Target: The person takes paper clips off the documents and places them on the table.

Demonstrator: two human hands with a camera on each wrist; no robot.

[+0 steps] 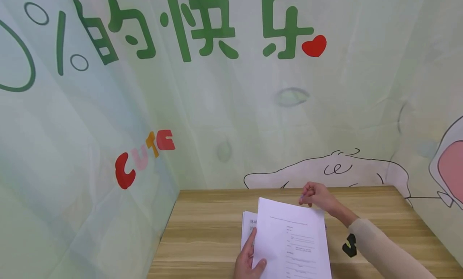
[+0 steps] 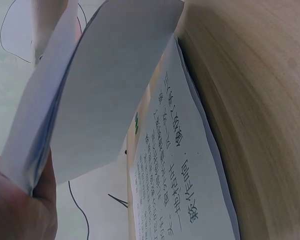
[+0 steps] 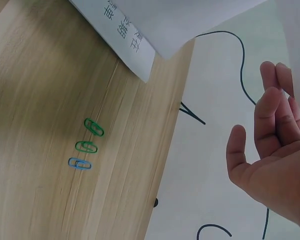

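My left hand (image 1: 248, 259) grips a thin stack of printed white sheets (image 1: 275, 247) by its left edge, thumb on the front. In the left wrist view the sheets (image 2: 105, 85) stand raised over the table. By their top edge my right hand (image 1: 318, 196) pinches a small bluish thing that looks like a paper clip (image 1: 302, 197); in the right wrist view the fingertips are partly hidden by paper. Lying behind the held stack are sheets with handwritten Chinese characters (image 2: 190, 145), mostly covered in the head view.
Two green paper clips (image 3: 94, 127) and a blue paper clip (image 3: 80, 164) lie on the wooden table (image 1: 202, 226). A printed fabric backdrop (image 1: 217, 110) stands along the table's back and sides.
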